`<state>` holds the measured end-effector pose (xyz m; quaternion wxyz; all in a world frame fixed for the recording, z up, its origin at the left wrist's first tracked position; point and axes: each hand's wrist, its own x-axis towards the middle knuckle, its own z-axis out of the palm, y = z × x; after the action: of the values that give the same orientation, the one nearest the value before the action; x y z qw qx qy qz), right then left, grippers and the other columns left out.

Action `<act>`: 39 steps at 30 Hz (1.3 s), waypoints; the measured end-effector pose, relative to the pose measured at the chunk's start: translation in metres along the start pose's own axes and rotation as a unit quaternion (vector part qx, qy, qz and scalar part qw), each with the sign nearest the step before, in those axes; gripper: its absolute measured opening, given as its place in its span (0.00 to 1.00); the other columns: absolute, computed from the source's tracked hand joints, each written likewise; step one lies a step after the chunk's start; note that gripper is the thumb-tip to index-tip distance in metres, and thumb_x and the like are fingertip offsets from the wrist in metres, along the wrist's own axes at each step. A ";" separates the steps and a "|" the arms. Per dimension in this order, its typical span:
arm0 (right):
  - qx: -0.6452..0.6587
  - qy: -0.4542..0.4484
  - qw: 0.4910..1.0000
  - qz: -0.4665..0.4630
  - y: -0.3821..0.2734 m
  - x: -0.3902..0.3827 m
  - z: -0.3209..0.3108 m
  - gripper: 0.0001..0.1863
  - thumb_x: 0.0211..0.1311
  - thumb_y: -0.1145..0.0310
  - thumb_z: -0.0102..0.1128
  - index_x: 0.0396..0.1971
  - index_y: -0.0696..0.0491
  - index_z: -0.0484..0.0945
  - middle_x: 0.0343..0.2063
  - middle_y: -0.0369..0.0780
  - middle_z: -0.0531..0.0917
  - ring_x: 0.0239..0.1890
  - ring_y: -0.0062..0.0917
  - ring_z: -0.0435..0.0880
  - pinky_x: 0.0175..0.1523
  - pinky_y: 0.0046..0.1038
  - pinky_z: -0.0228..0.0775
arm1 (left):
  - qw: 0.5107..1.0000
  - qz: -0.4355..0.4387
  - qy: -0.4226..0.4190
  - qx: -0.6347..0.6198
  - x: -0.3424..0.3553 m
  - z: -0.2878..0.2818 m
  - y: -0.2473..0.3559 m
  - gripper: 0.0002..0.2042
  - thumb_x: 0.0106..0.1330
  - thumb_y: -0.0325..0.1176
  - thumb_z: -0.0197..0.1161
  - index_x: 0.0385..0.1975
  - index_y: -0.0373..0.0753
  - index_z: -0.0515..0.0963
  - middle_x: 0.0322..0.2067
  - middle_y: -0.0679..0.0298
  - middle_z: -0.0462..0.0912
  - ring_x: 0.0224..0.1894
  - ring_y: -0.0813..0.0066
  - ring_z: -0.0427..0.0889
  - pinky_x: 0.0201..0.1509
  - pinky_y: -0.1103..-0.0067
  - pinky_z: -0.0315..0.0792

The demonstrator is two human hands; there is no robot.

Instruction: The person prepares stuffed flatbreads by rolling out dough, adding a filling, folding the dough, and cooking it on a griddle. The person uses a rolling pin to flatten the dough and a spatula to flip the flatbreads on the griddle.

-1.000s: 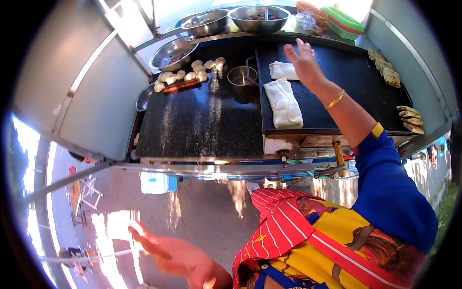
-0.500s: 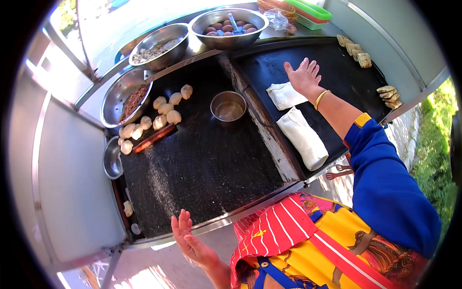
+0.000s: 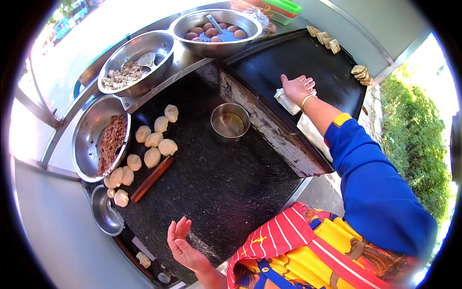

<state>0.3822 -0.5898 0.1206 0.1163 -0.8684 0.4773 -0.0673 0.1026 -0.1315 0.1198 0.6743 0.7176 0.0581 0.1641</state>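
My right hand point(image 3: 298, 89) is open, its fingers stretched out, just over a small white folded dough parcel point(image 3: 287, 102) on the black griddle point(image 3: 269, 53). It hides part of that parcel, and whether it touches it I cannot tell. A longer white dough parcel point(image 3: 314, 137) lies nearer me, partly behind my forearm. My left hand point(image 3: 187, 248) hangs over the near part of the dark work surface point(image 3: 221, 192), fingers loosely bent and apart, holding nothing. Several dough balls point(image 3: 153, 139) sit at the left beside a reddish-brown wooden rolling pin point(image 3: 153, 179).
A small metal pan of oily liquid point(image 3: 230, 121) stands by the griddle's raised edge. Steel bowls hold brown filling point(image 3: 113, 142), pale filling point(image 3: 126, 76) and eggs point(image 3: 211, 32). A small steel bowl point(image 3: 103, 212) sits at the left. Browned flatbreads point(image 3: 362, 73) line the griddle's far edge.
The view has turned and come closer to the dough balls and bowls. My right hand stays open near the small dough parcel; my left stays open and empty.
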 end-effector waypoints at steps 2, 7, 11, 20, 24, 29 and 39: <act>-0.002 0.001 1.000 0.018 -0.002 0.000 0.004 0.52 0.63 0.32 0.48 0.71 0.63 0.51 0.74 0.56 0.48 0.77 0.50 0.38 0.77 0.51 0.32 | 1.000 -0.003 -0.004 -0.011 0.010 -0.006 -0.007 0.25 0.81 0.47 0.40 0.61 0.30 0.69 0.50 0.49 0.82 0.49 0.64 0.83 0.55 0.73 0.74; -0.023 0.012 1.000 -0.012 -0.004 0.003 0.013 0.49 0.64 0.33 0.47 0.68 0.64 0.58 0.70 0.55 0.59 0.74 0.50 0.50 0.75 0.50 0.41 | 0.999 -0.026 -0.036 -0.005 0.039 -0.028 -0.020 0.22 0.81 0.43 0.42 0.59 0.31 0.72 0.47 0.50 0.84 0.47 0.65 0.84 0.55 0.71 0.74; -0.025 -0.064 0.971 -0.228 -0.015 0.011 0.003 0.41 0.72 0.40 0.42 0.70 0.61 0.58 0.72 0.54 0.56 0.76 0.44 0.51 0.76 0.44 0.42 | 0.998 -0.034 -0.044 -0.026 0.044 -0.031 -0.030 0.19 0.80 0.39 0.45 0.57 0.30 0.73 0.47 0.50 0.84 0.47 0.65 0.84 0.56 0.69 0.75; 0.139 -0.053 0.889 -0.434 -0.010 0.006 -0.004 0.34 0.78 0.45 0.33 0.74 0.50 0.55 0.76 0.47 0.49 0.79 0.39 0.41 0.79 0.41 0.32 | 0.998 -0.052 -0.038 0.011 0.041 -0.035 -0.040 0.14 0.79 0.32 0.48 0.55 0.31 0.75 0.45 0.52 0.85 0.45 0.68 0.84 0.54 0.72 0.76; 0.096 -0.161 0.850 -0.492 -0.004 -0.006 -0.005 0.33 0.79 0.47 0.31 0.74 0.53 0.55 0.76 0.46 0.51 0.79 0.37 0.41 0.79 0.35 0.33 | 0.998 -0.044 -0.044 0.026 0.034 -0.034 -0.035 0.14 0.79 0.31 0.47 0.55 0.31 0.75 0.45 0.53 0.85 0.45 0.69 0.84 0.55 0.73 0.76; 0.268 -0.063 0.779 -0.564 -0.044 -0.050 -0.031 0.32 0.78 0.49 0.39 0.72 0.54 0.58 0.74 0.47 0.56 0.78 0.37 0.47 0.78 0.33 0.36 | 0.998 -0.054 -0.010 0.010 0.020 -0.030 -0.013 0.13 0.77 0.28 0.49 0.55 0.31 0.75 0.47 0.55 0.84 0.47 0.71 0.83 0.57 0.75 0.74; 0.225 -0.494 0.711 -0.447 -0.152 -0.237 0.077 0.23 0.60 0.60 0.69 0.52 0.57 0.80 0.42 0.37 0.84 0.40 0.21 0.83 0.45 0.24 0.75 | 0.990 -0.074 0.013 0.121 -0.078 -0.021 0.052 0.13 0.76 0.30 0.55 0.55 0.33 0.77 0.46 0.59 0.86 0.48 0.76 0.83 0.55 0.78 0.74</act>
<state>0.3961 -0.3005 0.0857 0.4833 -0.8381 -0.1214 0.2218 0.0155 -0.1401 0.1595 0.5920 0.7856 0.1390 0.1144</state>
